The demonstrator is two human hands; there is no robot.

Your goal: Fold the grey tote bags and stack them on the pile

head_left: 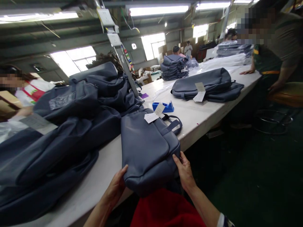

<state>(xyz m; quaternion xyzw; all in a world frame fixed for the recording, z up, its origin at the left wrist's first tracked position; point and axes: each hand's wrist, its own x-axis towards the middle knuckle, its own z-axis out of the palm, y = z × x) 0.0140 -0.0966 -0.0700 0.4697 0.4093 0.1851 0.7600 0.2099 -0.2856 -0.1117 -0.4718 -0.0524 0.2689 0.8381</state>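
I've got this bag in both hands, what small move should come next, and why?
Probably ease the bag further onto the table: its near end seems to jut past the table's edge, and the left hand and right hand hold that end from both sides.

One left hand (118, 183) and one right hand (186, 173) are holding one bag (144, 145).
From it, one tape dispenser (167, 108) is sitting at 1 o'clock, two more bags (201, 83) are lying at 2, and one stool (290, 94) is standing near 3. Two socket boxes (105, 17) are hanging on one pole (127, 74) at 11. One pile of bags (71, 135) is lying at 10 and one stack (170, 71) at 1, overlaps hiding their counts.
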